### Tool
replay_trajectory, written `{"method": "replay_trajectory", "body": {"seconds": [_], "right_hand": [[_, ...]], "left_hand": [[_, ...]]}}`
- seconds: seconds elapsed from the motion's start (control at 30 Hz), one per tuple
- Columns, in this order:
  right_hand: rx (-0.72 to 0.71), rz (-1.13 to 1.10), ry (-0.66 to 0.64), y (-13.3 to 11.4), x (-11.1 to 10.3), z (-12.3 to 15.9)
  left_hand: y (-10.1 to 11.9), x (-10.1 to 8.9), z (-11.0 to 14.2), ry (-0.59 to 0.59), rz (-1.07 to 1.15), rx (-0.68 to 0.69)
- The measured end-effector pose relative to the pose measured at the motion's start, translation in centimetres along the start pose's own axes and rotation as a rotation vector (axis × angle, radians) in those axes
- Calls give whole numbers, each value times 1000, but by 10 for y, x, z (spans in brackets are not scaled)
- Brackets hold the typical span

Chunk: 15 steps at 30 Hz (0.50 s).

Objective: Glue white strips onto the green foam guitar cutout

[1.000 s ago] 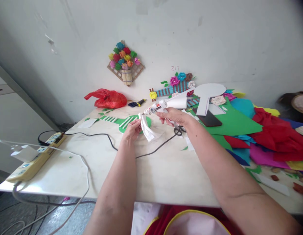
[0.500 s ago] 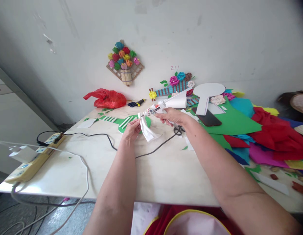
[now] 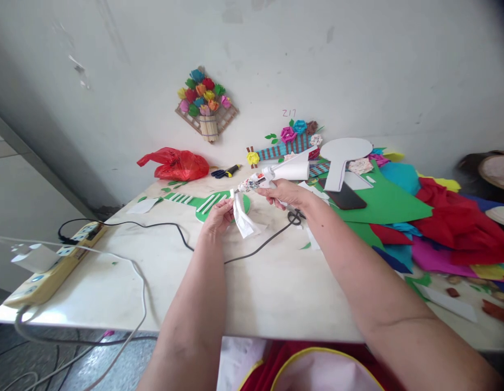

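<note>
My right hand (image 3: 278, 193) is closed round a glue gun (image 3: 265, 176) with a white glue stick at its back and a black cord trailing below. Its nozzle points left, at the top of a strip of white paper (image 3: 245, 221). My left hand (image 3: 219, 214) pinches that strip near its upper end, and the lower part hangs down to the right. Just behind my left fingers lies a green paddle-shaped piece (image 3: 235, 202) with slanted white strips on it. Whether the nozzle touches the paper is too small to tell.
A yellow power strip (image 3: 52, 271) with cables lies at the left. A red plastic bag (image 3: 180, 164) and pliers (image 3: 226, 172) are at the back. Scissors (image 3: 294, 217) lie below my right hand. Coloured sheets (image 3: 467, 217), a phone (image 3: 345, 195) and a white cut-out (image 3: 347, 149) cover the right.
Both hands, the glue gun and the paper strip keep nearly the same places. The whole view has shifted very slightly.
</note>
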State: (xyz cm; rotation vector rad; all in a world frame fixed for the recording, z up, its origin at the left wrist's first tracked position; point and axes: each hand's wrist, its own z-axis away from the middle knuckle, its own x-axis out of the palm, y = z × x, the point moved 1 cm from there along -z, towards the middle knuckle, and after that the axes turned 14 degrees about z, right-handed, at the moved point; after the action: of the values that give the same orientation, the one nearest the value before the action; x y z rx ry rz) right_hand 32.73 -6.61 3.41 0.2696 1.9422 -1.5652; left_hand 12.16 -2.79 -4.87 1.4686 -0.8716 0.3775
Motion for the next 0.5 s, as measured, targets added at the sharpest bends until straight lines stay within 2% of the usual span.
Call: {"method": "replay_trajectory", "body": {"seconds": [0.5], "right_hand": [[42,21,22,3,-2,-1]], "left_hand": [[0,0,0,-20,22,-26]]}}
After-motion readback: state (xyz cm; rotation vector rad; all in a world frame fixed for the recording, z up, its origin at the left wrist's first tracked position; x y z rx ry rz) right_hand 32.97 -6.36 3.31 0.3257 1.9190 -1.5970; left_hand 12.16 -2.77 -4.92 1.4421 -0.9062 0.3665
